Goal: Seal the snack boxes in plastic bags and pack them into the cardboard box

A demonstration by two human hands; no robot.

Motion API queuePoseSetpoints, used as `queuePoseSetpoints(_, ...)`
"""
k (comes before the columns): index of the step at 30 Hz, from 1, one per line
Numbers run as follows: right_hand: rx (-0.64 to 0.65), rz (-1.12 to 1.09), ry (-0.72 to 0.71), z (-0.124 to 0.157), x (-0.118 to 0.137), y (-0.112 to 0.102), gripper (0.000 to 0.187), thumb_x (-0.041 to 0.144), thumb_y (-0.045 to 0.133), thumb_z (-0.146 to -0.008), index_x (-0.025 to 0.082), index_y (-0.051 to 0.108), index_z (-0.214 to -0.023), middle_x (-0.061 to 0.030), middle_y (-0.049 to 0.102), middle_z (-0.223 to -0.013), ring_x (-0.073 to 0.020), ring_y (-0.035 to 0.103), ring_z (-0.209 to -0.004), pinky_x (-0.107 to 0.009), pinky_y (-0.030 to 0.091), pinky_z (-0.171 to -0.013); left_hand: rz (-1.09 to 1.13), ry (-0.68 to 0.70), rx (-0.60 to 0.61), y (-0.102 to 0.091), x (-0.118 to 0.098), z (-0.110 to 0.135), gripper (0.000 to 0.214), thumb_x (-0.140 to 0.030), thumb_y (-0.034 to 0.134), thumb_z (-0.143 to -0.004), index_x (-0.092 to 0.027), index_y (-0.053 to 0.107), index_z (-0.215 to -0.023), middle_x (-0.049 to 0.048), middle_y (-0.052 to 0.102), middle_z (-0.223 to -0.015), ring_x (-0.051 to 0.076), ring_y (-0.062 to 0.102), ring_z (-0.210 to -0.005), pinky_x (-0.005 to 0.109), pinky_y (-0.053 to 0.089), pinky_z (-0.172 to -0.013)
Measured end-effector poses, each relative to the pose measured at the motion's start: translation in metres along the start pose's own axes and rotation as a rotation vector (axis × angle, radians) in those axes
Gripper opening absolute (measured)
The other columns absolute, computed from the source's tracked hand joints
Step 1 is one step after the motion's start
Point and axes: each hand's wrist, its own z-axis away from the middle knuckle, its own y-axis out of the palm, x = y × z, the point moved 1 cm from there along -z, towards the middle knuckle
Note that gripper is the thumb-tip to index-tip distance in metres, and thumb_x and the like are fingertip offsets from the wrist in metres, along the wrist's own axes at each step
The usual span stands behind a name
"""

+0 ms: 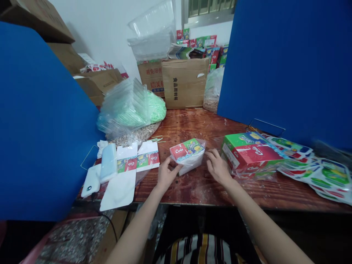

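A small carton (189, 149) printed with Cola and a lemon drink stands on the table in front of me, in a loose clear plastic wrapper. My left hand (168, 175) grips its left end, thumb low on the near side and fingers at the corner. At the opposite end, the bent fingers of my right hand (218, 167) hold the edge of the wrapper. Just right of that hand lies a larger block of red and green cartons (254, 152), also in clear plastic. What lies under my fingertips is partly hidden.
Flat printed carton blanks (121, 189), a light-blue pack (108, 163) and a white phone-like device (92, 181) lie left. Printed cutouts (324, 176) spread right. Blue panels (286, 66) flank the wooden table (189, 123). Clear trays (125, 104) and a cardboard box (185, 84) stand behind.
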Motion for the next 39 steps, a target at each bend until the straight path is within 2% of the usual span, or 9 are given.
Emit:
queuePoseSetpoints(3,0.044,-0.135,0.015,0.000,0.007,-0.002,0.032,0.039,0.039,-0.098,0.015,0.057,-0.108,-0.0104,0.058,-0.109,-0.0227,0.062,-0.095,-0.034,0.049,-0.081,0.020,-0.017,-0.014,0.003,0.000,-0.001,0.034,-0.044,0.072,-0.074,-0.018,0.049,-0.071,-0.0044,0.053,-0.065,0.011,0.049,-0.060,0.021,0.038,-0.059)
queuePoseSetpoints(9,0.089,-0.003,0.287,-0.006,0.033,0.005,0.063,0.074,0.056,-0.077,0.015,0.048,-0.097,-0.0115,0.060,-0.091,-0.0299,0.063,-0.080,-0.032,0.042,-0.062,-0.014,-0.020,0.005,0.004,0.000,-0.001,0.033,-0.043,0.072,-0.073,-0.018,0.050,-0.074,-0.0036,0.055,-0.067,0.012,0.052,-0.062,0.021,0.040,-0.060)
queuePoseSetpoints(17,0.009,-0.295,0.215,-0.011,0.015,0.013,0.037,0.054,0.043,-0.095,0.020,0.046,-0.081,-0.0010,0.056,-0.075,-0.0170,0.055,-0.067,-0.025,0.034,-0.060,0.046,-0.018,0.056,0.006,0.015,-0.003,0.030,-0.042,0.068,-0.078,-0.018,0.050,-0.078,-0.0026,0.053,-0.069,0.011,0.049,-0.063,0.022,0.040,-0.061)
queuePoseSetpoints(22,-0.088,-0.443,0.248,-0.010,0.001,0.021,0.042,0.051,0.036,-0.097,0.019,0.046,-0.073,0.0016,0.049,-0.064,-0.0140,0.047,-0.061,-0.025,0.033,-0.060,0.143,-0.054,0.078,0.009,0.023,-0.007,0.032,-0.042,0.069,-0.074,-0.018,0.048,-0.073,-0.0043,0.048,-0.066,0.010,0.045,-0.061,0.020,0.037,-0.060)
queuePoseSetpoints(25,-0.160,-0.519,0.338,-0.008,-0.003,0.028,0.046,0.055,0.032,-0.098,0.019,0.051,-0.076,-0.0023,0.055,-0.072,-0.0167,0.051,-0.068,-0.027,0.038,-0.066,0.199,-0.091,0.045,0.008,0.024,-0.010,0.035,-0.046,0.065,-0.076,-0.018,0.046,-0.067,-0.0043,0.047,-0.062,0.010,0.044,-0.059,0.021,0.036,-0.058)
queuePoseSetpoints(27,-0.215,-0.603,0.405,-0.009,-0.001,0.033,0.049,0.057,0.029,-0.098,0.017,0.058,-0.095,-0.0085,0.062,-0.094,-0.0210,0.057,-0.087,-0.032,0.043,-0.079,0.225,-0.118,0.061,0.008,0.026,-0.012,0.037,-0.050,0.063,-0.077,-0.017,0.048,-0.066,-0.0034,0.050,-0.060,0.011,0.047,-0.058,0.021,0.037,-0.058)
queuePoseSetpoints(30,-0.183,-0.798,0.391,-0.015,0.007,0.040,0.057,0.061,0.031,-0.096,0.017,0.053,-0.125,-0.0138,0.055,-0.127,-0.0250,0.049,-0.119,-0.039,0.036,-0.103,0.252,-0.144,0.092,0.009,0.032,-0.013,0.041,-0.055,0.054,-0.082,-0.017,0.050,-0.067,-0.0015,0.053,-0.058,0.013,0.050,-0.057,0.023,0.040,-0.059)
queuePoseSetpoints(34,-0.035,-1.036,0.333,-0.023,0.019,0.043,0.060,0.064,0.034,-0.095,0.018,0.056,-0.127,-0.0117,0.057,-0.129,-0.0250,0.048,-0.124,-0.040,0.033,-0.109,0.206,-0.174,-0.002,0.014,0.036,-0.013,0.038,-0.052,0.042,-0.090,-0.019,0.047,-0.071,-0.0011,0.052,-0.059,0.014,0.051,-0.058,0.026,0.042,-0.063)
queuePoseSetpoints(39,-0.035,-1.107,0.346,-0.014,0.023,0.034,0.062,0.067,0.034,-0.094,0.020,0.057,-0.127,-0.0091,0.058,-0.128,-0.0235,0.051,-0.120,-0.038,0.035,-0.108,-0.154,-0.302,-0.093,0.011,0.030,-0.006,0.026,-0.045,0.044,-0.090,-0.021,0.045,-0.100,0.0079,0.061,-0.091,0.024,0.062,-0.083,0.035,0.047,-0.074)
